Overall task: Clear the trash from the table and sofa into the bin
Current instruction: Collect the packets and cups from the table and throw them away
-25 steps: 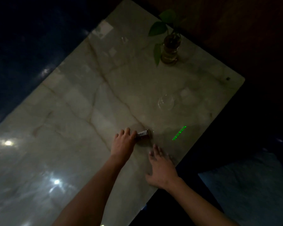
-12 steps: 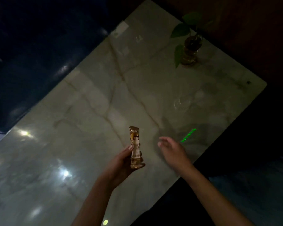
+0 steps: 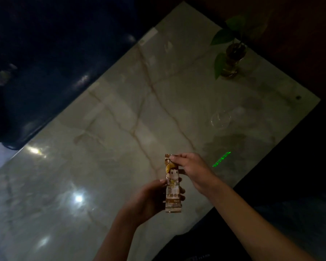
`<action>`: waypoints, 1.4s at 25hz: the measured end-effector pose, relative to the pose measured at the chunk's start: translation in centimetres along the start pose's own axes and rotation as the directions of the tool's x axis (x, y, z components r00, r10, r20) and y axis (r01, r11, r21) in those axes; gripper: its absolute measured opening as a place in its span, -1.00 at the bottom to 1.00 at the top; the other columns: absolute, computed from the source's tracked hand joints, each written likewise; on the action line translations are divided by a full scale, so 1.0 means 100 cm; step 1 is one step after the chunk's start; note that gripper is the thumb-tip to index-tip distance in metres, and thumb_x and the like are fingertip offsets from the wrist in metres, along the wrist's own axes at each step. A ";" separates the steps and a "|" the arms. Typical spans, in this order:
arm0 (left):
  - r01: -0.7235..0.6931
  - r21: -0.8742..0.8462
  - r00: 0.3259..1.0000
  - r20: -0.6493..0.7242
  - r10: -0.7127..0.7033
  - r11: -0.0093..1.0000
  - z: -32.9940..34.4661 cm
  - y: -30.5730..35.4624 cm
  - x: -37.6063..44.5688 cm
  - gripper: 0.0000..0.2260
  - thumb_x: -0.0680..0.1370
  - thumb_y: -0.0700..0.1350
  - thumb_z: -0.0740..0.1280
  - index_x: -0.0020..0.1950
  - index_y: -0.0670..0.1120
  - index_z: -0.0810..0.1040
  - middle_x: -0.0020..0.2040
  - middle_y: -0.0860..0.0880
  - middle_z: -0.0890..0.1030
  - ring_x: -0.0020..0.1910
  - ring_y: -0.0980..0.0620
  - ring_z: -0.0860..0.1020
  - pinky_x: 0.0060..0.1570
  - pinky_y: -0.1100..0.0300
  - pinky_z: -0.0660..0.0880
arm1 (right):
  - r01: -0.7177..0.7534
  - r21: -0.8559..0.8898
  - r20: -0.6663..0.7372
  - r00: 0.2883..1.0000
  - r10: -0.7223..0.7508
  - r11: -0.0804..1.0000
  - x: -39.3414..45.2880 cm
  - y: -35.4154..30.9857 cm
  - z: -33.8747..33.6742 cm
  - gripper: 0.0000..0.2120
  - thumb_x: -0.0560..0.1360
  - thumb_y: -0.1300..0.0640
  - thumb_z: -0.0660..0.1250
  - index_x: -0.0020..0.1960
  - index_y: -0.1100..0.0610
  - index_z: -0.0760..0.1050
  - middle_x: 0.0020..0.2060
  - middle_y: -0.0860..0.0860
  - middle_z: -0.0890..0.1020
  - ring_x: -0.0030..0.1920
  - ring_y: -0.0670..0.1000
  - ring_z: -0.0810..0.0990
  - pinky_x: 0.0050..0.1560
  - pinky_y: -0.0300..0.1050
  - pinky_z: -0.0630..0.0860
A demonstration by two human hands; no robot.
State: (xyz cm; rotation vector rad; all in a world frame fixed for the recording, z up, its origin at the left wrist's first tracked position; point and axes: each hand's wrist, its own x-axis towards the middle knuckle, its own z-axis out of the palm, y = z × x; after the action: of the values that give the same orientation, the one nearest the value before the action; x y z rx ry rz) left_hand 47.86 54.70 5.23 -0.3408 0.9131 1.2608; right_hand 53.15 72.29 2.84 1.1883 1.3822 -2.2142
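Snack wrapper (image 3: 172, 182) held upright above marble table (image 3: 105, 140), near its front edge. L hand (image 3: 151, 199) clamped round lower half; R hand (image 3: 191, 167) pinching top end w/ fingertips. Clear glass (image 3: 220, 118) & plant vase (image 3: 232, 61) further back on table, well apart. Room dim.

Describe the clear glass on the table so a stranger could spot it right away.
Start at the pale marble table and go to its far right corner, where a leafy plant in a vase stands. Nearer the person than it, just beyond a green light streak, sits the clear glass. It is empty and nearly invisible, only a faint round rim, with no leaves.
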 end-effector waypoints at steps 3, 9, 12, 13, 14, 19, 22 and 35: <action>-0.013 0.024 1.000 0.018 0.012 1.000 0.004 0.005 0.008 -0.50 0.50 0.02 0.26 0.38 -0.19 0.44 0.24 -0.29 0.55 0.21 -0.26 0.52 0.31 -0.18 0.35 | -0.005 0.000 -0.045 0.999 0.005 1.000 -0.006 0.009 0.003 -0.80 0.47 0.07 0.43 -0.13 0.22 0.64 -0.28 0.09 0.71 -0.23 0.04 0.65 -0.24 -0.10 0.56; -0.046 0.182 0.971 -0.224 0.087 0.982 0.007 0.000 0.042 -0.79 0.59 -0.15 0.27 0.16 -0.20 0.58 -0.19 -0.17 0.64 -0.27 -0.12 0.62 -0.16 0.00 0.60 | -0.021 0.007 -0.064 0.998 0.022 1.000 -0.002 0.039 0.000 -0.84 0.51 0.11 0.39 -0.12 0.19 0.66 -0.38 -0.04 0.67 -0.47 -0.09 0.56 -0.47 -0.26 0.44; 0.077 0.435 0.924 -0.369 0.099 0.897 -0.006 -0.007 0.054 -0.82 0.62 -0.13 0.25 0.11 -0.19 0.55 -0.26 -0.10 0.63 -0.33 -0.03 0.59 -0.25 0.08 0.54 | 0.032 -0.244 -0.112 0.992 -0.061 0.969 0.005 0.043 -0.012 -0.78 0.51 0.10 0.40 0.13 0.11 0.64 -0.07 0.00 0.72 -0.04 -0.08 0.68 -0.02 -0.25 0.57; 0.152 0.567 0.888 -0.439 0.140 0.809 -0.014 -0.009 0.057 -0.83 0.62 -0.13 0.24 0.11 -0.17 0.55 -0.21 -0.10 0.64 -0.29 -0.04 0.60 -0.22 0.09 0.51 | 0.049 -0.351 -0.138 0.985 -0.104 0.935 0.008 0.042 -0.018 -0.70 0.50 0.08 0.41 0.22 0.10 0.59 0.02 0.02 0.70 0.04 -0.05 0.66 0.10 -0.18 0.56; 0.234 0.722 0.842 -0.485 0.235 0.651 -0.023 -0.009 0.057 -0.82 0.62 -0.13 0.22 0.13 -0.16 0.55 -0.12 -0.12 0.65 -0.19 -0.07 0.61 -0.15 0.10 0.48 | 0.073 -0.454 -0.171 0.971 -0.167 0.888 0.010 0.039 -0.025 -0.65 0.49 0.07 0.43 0.26 0.10 0.57 0.05 0.03 0.69 0.07 -0.03 0.65 0.14 -0.15 0.55; 0.447 0.893 0.759 -0.408 0.506 0.049 -0.081 -0.010 0.043 -0.71 0.64 -0.15 0.13 0.33 -0.14 0.47 0.44 -0.27 0.37 0.40 -0.23 0.40 0.25 0.04 0.41 | 0.231 -0.793 -0.212 0.763 -0.611 0.564 0.019 -0.005 -0.075 -0.68 0.44 0.10 0.44 0.18 0.14 0.59 0.04 0.09 0.70 0.07 0.12 0.63 0.11 -0.07 0.51; 0.502 0.865 0.788 -0.463 0.405 0.014 -0.091 -0.021 0.041 -0.73 0.64 -0.13 0.12 0.29 -0.13 0.47 0.47 -0.29 0.32 0.36 -0.22 0.45 0.19 0.06 0.44 | 0.149 -0.908 -0.212 0.642 -0.737 0.391 0.031 -0.039 -0.106 -0.64 0.44 0.06 0.41 0.19 0.15 0.57 0.07 0.14 0.66 0.09 0.20 0.57 0.13 -0.03 0.46; 0.508 0.859 0.774 -0.486 0.406 0.059 -0.094 -0.013 0.050 -0.79 0.61 -0.10 0.15 0.15 -0.13 0.51 0.33 -0.25 0.44 0.13 -0.19 0.56 0.06 0.06 0.50 | -0.100 -0.738 -0.466 0.790 -0.398 0.667 0.085 -0.069 -0.132 -0.53 0.36 -0.05 0.46 0.18 0.15 0.48 0.14 0.15 0.61 0.09 0.13 0.60 0.02 -0.13 0.47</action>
State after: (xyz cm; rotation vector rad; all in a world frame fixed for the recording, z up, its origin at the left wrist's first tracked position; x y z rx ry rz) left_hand 45.40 51.20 -4.63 0.4335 2.1828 0.0168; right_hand 50.23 88.48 -2.10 1.4940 2.3926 -1.0547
